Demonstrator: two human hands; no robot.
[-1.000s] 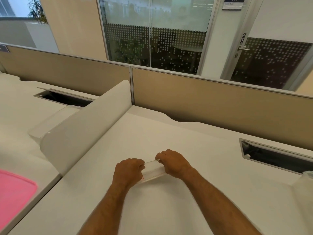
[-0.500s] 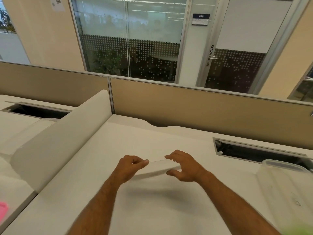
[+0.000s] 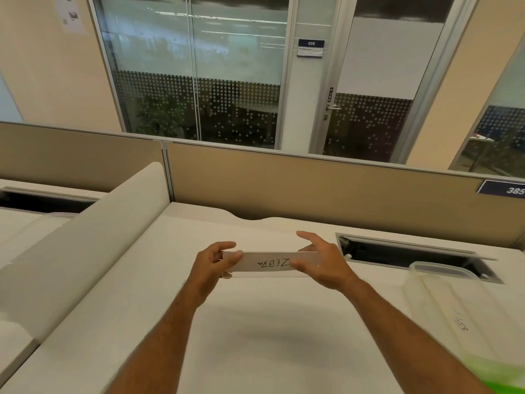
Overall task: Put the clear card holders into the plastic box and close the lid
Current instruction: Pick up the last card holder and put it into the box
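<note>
White bench (image 3: pixel 255 336), beige partition (image 3: pixel 312 189) along the far edge, white curved divider (image 3: pixel 93 240) on the left side. Cable slot (image 3: pixel 409 255) cut into the bench at right rear; a second slot (image 3: pixel 42 200) on the neighbouring bench at left. Plastic box (image 3: pixel 449 302) sits at the right, just in front of the right slot, translucent, some handwriting on its near side, rim visible at top; can't tell whether the lid is on. Blurred green patch (image 3: pixel 494 371) at the bottom right corner, can't identify it. Glass wall and a door marked 030 behind the partition. Nothing between the hands and the box. Card holder (image 3: pixel 270 264) is up off the bench, centre of view, held level between both hands, long axis left to right, with a paper insert carrying handwriting that reads upside down from here. Left hand (image 3: pixel 213 265) pinches the left end, thumb on the near face, fingers curled behind. Right hand (image 3: pixel 321 263) grips the right end, thumb on the near face, index finger extended above the top edge, other fingers behind. Box is well apart from the holder, to its right.
</note>
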